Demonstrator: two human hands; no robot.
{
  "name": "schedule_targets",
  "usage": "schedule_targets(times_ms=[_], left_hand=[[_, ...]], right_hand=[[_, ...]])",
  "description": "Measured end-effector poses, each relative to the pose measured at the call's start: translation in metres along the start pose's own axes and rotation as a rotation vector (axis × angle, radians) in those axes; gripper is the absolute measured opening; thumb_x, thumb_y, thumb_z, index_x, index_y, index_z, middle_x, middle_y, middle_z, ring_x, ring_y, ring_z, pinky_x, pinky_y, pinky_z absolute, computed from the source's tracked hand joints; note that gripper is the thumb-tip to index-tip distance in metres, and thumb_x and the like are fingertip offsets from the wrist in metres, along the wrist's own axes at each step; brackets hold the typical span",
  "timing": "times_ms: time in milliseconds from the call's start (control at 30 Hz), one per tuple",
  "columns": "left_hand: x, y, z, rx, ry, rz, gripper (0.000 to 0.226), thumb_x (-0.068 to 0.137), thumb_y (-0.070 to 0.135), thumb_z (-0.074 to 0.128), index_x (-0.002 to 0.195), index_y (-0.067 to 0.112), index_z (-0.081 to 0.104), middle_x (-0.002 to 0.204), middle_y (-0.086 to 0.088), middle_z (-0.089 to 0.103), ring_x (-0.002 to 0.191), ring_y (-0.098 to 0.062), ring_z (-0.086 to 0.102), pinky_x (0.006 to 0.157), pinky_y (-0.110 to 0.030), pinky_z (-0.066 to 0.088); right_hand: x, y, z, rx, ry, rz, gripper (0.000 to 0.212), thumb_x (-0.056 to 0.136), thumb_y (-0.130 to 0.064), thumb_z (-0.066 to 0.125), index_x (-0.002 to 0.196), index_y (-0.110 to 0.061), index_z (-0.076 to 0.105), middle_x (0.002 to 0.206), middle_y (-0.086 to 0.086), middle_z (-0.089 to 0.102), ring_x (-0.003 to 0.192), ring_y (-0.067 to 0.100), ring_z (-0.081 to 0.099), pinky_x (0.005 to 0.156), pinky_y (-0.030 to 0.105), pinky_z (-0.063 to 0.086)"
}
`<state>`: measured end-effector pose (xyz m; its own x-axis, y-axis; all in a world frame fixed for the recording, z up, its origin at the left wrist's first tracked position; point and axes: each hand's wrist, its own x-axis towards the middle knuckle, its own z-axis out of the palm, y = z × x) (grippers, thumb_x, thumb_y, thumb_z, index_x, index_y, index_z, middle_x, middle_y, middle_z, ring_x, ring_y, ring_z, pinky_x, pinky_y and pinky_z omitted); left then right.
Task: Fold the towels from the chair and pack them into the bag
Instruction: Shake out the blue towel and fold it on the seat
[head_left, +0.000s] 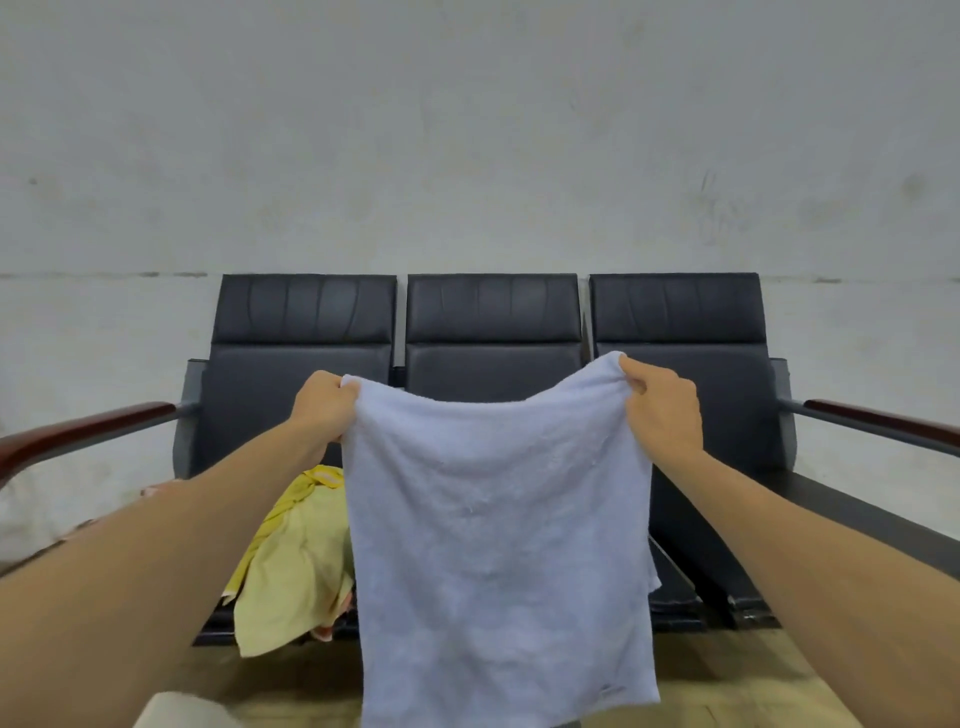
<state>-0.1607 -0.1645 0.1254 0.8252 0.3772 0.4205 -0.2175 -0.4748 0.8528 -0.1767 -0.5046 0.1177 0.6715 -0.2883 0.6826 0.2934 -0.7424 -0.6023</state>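
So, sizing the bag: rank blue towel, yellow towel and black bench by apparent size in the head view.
Largest first:
black bench
blue towel, nearer the camera so inflated
yellow towel, partly hidden behind it

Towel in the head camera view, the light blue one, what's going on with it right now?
A person is holding the light blue towel up by its two top corners. The left hand pinches one corner and the right hand the other, so it hangs open and unfolded in front of the black three-seat chair. A crumpled yellow towel lies on the left seat, not yet folded.
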Motion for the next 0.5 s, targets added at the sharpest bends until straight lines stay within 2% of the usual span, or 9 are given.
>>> schedule_targets(times_ms=[67, 133, 200, 267, 333, 400, 500], left_hand=[[0.002, -0.006, -0.001, 0.023, 0.004, 0.011, 0.025, 0.099, 0.02, 0.039, 0.078, 0.011, 0.05, 0.074, -0.01, 0.043, 0.071, -0.023, 0.041, 0.063, -0.035, 0.041], [0.005, -0.011, -0.001, 0.026, 0.019, 0.008, 0.027, 0.097, 0.018, 0.044, 0.071, 0.012, 0.047, 0.068, -0.008, 0.039, 0.068, -0.022, 0.038, 0.061, -0.034, 0.04], [0.006, -0.015, 0.002, 0.011, 0.037, -0.014, 0.025, 0.096, 0.015, 0.051, 0.073, 0.007, 0.053, 0.071, -0.008, 0.045, 0.071, -0.025, 0.044, 0.06, -0.032, 0.044], [0.005, -0.015, 0.007, -0.07, 0.069, -0.062, 0.014, 0.094, 0.014, 0.057, 0.088, 0.003, 0.062, 0.087, -0.009, 0.056, 0.085, -0.026, 0.053, 0.063, -0.034, 0.047], [0.002, -0.011, 0.011, -0.284, 0.089, -0.181, 0.009, 0.089, 0.014, 0.066, 0.093, 0.006, 0.064, 0.089, -0.008, 0.06, 0.089, -0.027, 0.057, 0.067, -0.036, 0.049], [0.004, -0.009, 0.012, -0.514, 0.095, -0.328, 0.025, 0.082, 0.016, 0.075, 0.101, 0.005, 0.063, 0.092, -0.009, 0.063, 0.085, -0.025, 0.062, 0.068, -0.036, 0.052], [0.009, -0.008, 0.015, -0.629, 0.047, -0.39, 0.04, 0.077, 0.022, 0.08, 0.108, 0.004, 0.062, 0.1, -0.01, 0.067, 0.086, -0.023, 0.066, 0.071, -0.035, 0.054]], right_hand=[[-0.002, 0.003, 0.0, -0.084, -0.051, -0.043, 0.043, 0.102, -0.01, 0.038, 0.143, -0.02, 0.046, 0.127, 0.017, 0.058, 0.103, 0.036, 0.059, 0.085, 0.042, 0.05], [-0.002, 0.005, 0.003, -0.089, -0.071, -0.009, 0.042, 0.102, -0.012, 0.036, 0.143, -0.021, 0.043, 0.123, 0.016, 0.057, 0.099, 0.033, 0.059, 0.082, 0.042, 0.049], [0.0, 0.006, 0.008, 0.049, -0.051, 0.088, 0.034, 0.101, -0.011, 0.039, 0.134, -0.018, 0.041, 0.114, 0.014, 0.056, 0.085, 0.024, 0.057, 0.072, 0.036, 0.047], [0.003, 0.008, 0.014, 0.287, 0.001, 0.257, 0.028, 0.099, -0.009, 0.045, 0.126, -0.013, 0.038, 0.108, 0.012, 0.052, 0.076, 0.015, 0.05, 0.067, 0.029, 0.042], [0.008, 0.01, 0.018, 0.473, 0.062, 0.411, 0.027, 0.097, -0.011, 0.053, 0.123, -0.012, 0.043, 0.108, 0.009, 0.05, 0.084, 0.017, 0.051, 0.072, 0.03, 0.042], [0.014, 0.015, 0.022, 0.588, 0.099, 0.499, 0.02, 0.095, -0.015, 0.058, 0.115, -0.013, 0.056, 0.105, 0.004, 0.056, 0.095, 0.019, 0.054, 0.078, 0.032, 0.044], [0.021, 0.018, 0.023, 0.651, 0.107, 0.532, 0.011, 0.095, -0.021, 0.061, 0.101, -0.016, 0.069, 0.092, -0.004, 0.06, 0.086, 0.013, 0.055, 0.081, 0.033, 0.049]])
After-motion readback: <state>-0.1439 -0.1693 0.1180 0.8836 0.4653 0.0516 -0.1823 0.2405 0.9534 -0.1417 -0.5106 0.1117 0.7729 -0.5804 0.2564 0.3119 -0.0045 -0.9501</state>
